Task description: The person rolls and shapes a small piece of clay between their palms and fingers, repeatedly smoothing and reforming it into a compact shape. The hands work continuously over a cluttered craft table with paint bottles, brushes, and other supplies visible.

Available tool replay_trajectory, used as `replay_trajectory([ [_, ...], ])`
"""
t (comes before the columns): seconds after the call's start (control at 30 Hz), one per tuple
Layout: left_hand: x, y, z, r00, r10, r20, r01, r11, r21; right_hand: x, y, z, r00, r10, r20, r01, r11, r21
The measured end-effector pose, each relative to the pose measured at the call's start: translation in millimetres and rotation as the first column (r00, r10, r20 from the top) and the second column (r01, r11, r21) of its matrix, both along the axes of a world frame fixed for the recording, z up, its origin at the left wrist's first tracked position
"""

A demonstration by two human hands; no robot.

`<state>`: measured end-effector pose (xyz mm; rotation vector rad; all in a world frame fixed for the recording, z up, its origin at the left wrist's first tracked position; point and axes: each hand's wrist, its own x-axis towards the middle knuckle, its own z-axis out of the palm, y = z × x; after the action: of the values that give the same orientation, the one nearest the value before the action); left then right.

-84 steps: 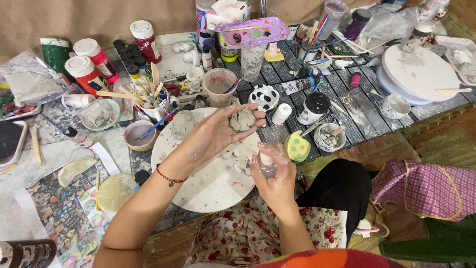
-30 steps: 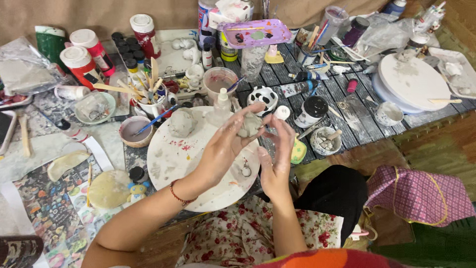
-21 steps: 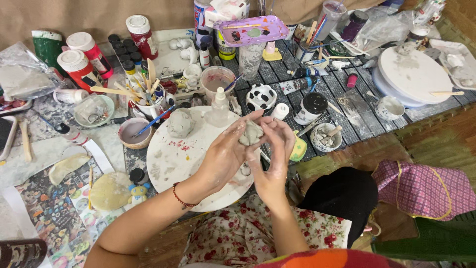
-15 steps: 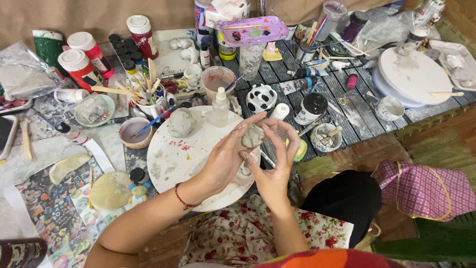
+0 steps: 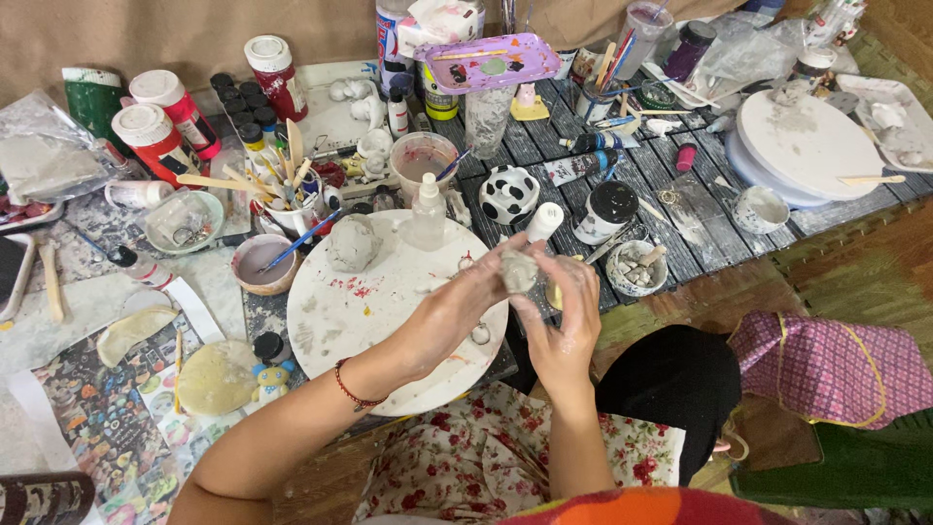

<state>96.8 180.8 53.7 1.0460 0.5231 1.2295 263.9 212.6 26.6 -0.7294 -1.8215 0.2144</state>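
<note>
Both my hands meet over the right edge of a round white board (image 5: 340,321) smeared with clay and red paint. My left hand (image 5: 457,306) and my right hand (image 5: 564,316) together pinch a small grey lump of clay (image 5: 518,271) between the fingertips. A red cord bracelet circles my left wrist. A larger grey clay lump (image 5: 352,243) lies on the far part of the board, next to a small clear dropper bottle (image 5: 426,211). Small metal rings lie on the board under my hands.
Behind the board stand a cup of brushes (image 5: 292,199), a pink-stained cup (image 5: 423,160), red-labelled jars (image 5: 165,117), a black-and-white spotted pot (image 5: 508,193) and a black-lidded jar (image 5: 610,209). A white turntable (image 5: 807,146) sits far right. A flat clay disc (image 5: 216,377) lies at left.
My right hand put down the small bottle it held and came up to the clay lump. Both hands shifted right and now work the lump together.
</note>
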Motion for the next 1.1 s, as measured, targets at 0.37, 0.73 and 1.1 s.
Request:
replay_trajectory([
  [0.37, -7, -5, 21, 0.788, 0.391, -0.475, -0.138, 0.865, 0.482, -4, -6, -18, 0.913, 0.207, -0.352, -0.283, 0.942, -0.178],
  [0.73, -6, -16, 44, 0.648, 0.593, -0.477, -0.084, 0.679, 0.730, 1, 0, -58, 0.805, 0.153, -0.573, -0.442, 0.799, -0.408],
  [1.1, -21, -1, 25, 0.598, 0.437, -0.672, 0.138, 0.769, 0.624, 9, 3, -71, 0.835, 0.278, -0.474, -0.414, 0.886, -0.210],
])
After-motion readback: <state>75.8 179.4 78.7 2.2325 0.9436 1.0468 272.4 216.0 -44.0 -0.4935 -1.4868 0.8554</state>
